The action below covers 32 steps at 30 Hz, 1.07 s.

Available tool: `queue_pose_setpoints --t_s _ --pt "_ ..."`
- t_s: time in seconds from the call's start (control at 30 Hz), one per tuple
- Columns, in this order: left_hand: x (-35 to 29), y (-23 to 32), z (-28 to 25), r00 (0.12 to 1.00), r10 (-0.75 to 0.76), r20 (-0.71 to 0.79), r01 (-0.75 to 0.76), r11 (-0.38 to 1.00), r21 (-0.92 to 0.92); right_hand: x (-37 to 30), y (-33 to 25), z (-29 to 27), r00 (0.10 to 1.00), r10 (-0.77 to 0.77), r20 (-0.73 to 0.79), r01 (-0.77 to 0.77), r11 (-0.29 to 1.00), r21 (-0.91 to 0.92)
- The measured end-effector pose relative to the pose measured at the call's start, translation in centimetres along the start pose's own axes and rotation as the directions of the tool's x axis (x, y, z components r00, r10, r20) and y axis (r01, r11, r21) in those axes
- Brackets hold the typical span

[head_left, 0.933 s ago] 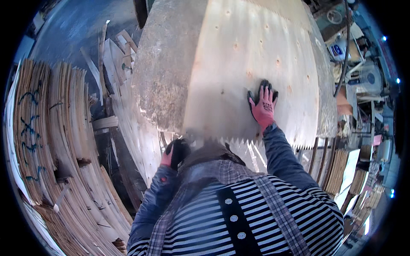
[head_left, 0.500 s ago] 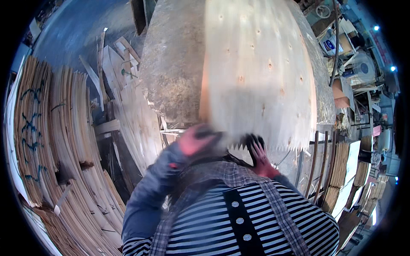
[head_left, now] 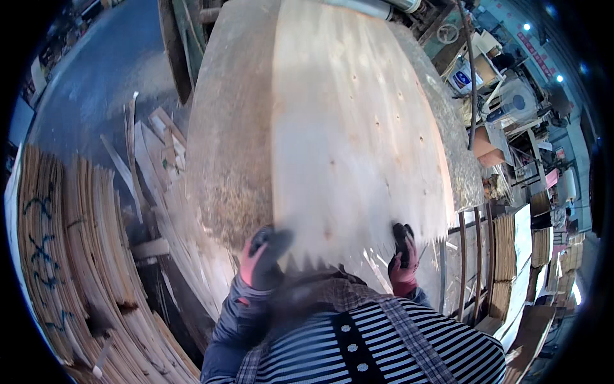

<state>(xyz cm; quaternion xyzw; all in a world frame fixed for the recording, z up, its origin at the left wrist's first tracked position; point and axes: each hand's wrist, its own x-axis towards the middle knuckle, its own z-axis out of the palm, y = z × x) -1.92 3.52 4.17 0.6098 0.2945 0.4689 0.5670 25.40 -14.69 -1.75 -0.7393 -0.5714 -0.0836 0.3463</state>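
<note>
A pale wood veneer sheet with small knots and a jagged near edge lies on a worn, stained board surface. My left hand, in a pink and black glove, is at the sheet's near left corner; its dark fingertips are smeared by motion, so their grip is unclear. On the right, my right hand, gloved alike, has its fingers curled at the jagged near edge, closed on the sheet. The sheet's near end overhangs the board toward my body.
Tall stacks of veneer stand at the left, with loose wood strips beside them. At the right are metal rails, more stacked sheets, a fan and a white bucket. Rollers show beyond the board's far end.
My left hand has come down and left to the sheet's corner. My right hand's spread fingers have curled at the near edge. The view has shifted, showing more of the far end.
</note>
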Motion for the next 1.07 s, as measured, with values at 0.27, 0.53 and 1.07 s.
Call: queue_pose_setpoints --t_s 0.27,0.53,1.07 --pt "9.9 -6.3 0.8 0.836 -0.549 -0.004 0.481 0.737 -0.476 12.9 8.1 7.5 0.992 -0.084 -0.098 0.074 0.993 -0.094" --pt "8.3 -9.7 -0.4 0.687 -0.722 -0.076 0.452 0.508 -0.733 24.4 11.5 15.8 0.967 -0.199 0.158 0.223 0.963 -0.152" --pt "-12.6 -17.4 -5.9 0.531 -0.808 -0.255 0.717 0.589 -0.372 12.3 2.0 16.2 0.875 0.176 0.450 0.056 0.888 -0.456"
